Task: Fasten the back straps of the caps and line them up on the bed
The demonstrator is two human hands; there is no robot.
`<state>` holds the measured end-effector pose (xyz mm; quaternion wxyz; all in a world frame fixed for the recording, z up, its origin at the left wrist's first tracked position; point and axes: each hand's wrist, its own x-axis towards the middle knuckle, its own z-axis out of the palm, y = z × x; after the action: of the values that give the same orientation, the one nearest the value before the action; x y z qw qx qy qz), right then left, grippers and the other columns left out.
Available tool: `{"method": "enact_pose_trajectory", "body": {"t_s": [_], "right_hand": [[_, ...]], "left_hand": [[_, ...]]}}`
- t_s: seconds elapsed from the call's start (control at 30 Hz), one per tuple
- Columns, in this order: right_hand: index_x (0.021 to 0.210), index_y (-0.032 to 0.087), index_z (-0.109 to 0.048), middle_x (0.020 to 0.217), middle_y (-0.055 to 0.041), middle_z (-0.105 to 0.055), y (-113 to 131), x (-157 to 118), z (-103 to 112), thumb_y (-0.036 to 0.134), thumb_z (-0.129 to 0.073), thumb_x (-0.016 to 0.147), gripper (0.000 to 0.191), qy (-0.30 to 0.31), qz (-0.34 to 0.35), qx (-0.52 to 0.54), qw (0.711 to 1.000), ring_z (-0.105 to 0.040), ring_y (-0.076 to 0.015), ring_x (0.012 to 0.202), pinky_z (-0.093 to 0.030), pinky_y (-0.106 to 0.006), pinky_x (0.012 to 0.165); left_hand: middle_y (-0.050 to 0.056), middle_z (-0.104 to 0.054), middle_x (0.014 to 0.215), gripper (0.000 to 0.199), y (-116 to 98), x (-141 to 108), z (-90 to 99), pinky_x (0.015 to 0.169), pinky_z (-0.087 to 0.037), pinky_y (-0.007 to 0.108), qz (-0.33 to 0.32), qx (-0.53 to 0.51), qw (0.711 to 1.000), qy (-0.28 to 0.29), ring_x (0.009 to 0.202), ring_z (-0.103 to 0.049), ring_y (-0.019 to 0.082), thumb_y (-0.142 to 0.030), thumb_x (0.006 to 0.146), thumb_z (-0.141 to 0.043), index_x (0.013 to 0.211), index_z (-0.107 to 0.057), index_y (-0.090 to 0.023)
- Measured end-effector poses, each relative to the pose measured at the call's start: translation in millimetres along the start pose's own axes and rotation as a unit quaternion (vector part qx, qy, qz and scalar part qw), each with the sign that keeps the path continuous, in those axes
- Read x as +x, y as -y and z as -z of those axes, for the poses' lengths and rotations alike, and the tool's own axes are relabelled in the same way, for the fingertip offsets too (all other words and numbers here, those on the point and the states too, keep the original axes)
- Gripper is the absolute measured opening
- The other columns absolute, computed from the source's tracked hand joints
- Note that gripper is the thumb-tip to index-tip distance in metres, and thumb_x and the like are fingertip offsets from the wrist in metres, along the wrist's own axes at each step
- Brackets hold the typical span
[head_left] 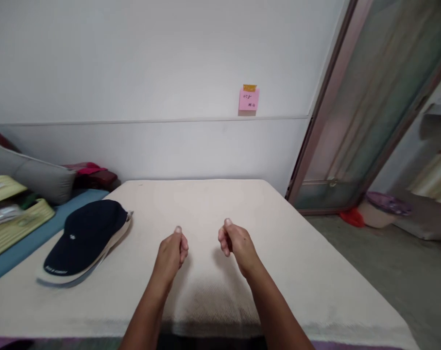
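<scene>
My left hand (172,249) is held over the middle of the cloth-covered table (213,204), fingers curled into a loose fist with the thumb on top. A short gap to the right, my right hand (238,243) mirrors it, also closed, thumb pointing up and forward. No object shows in either hand. Left of my left hand, apart from it, a navy cap (89,233) lies on the pale cloth. Its brim points toward the near left, and a beige layer shows along its lower edge.
A yellow-green basket (31,218) and a grey cushion (34,170) are at the left on a blue surface (71,199). A pink note (248,99) is taped to the white wall (151,73). At the right are a sliding glass door (347,107) and a tub (377,214) on the floor.
</scene>
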<state>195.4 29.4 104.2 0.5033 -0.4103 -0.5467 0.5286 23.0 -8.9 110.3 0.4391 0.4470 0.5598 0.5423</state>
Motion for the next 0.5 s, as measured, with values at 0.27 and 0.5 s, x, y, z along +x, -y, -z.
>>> {"method": "enact_pose_trajectory", "body": {"t_s": [0.27, 0.5], "right_hand": [[0.064, 0.019, -0.046, 0.049, 0.0033, -0.045, -147, -6, 9, 0.026, -0.038, 0.072, 0.013, -0.065, -0.151, -0.101, 0.981, -0.043, -0.0105, 0.041, -0.033, -0.022, 0.042], [0.071, 0.020, -0.052, 0.055, 0.0011, -0.055, -176, -9, -3, 0.020, -0.040, 0.070, 0.012, -0.035, -0.137, -0.185, 0.973, -0.050, -0.0132, 0.049, -0.034, -0.024, 0.049]], "left_hand": [[-0.002, -0.060, 0.055, 0.012, 82, 11, 96.9, 0.035, -0.030, 0.019, 0.074, 0.031, 0.985, -0.156, 0.040, -0.047, 0.011, -0.018, 0.060, -0.064, 0.072, -0.061, -0.016], [0.001, -0.060, 0.060, 0.007, 103, 7, 253.8, 0.046, -0.042, 0.023, 0.118, -0.032, 0.909, -0.399, 0.049, -0.056, 0.013, -0.010, 0.070, -0.064, 0.067, -0.058, -0.012]]}}
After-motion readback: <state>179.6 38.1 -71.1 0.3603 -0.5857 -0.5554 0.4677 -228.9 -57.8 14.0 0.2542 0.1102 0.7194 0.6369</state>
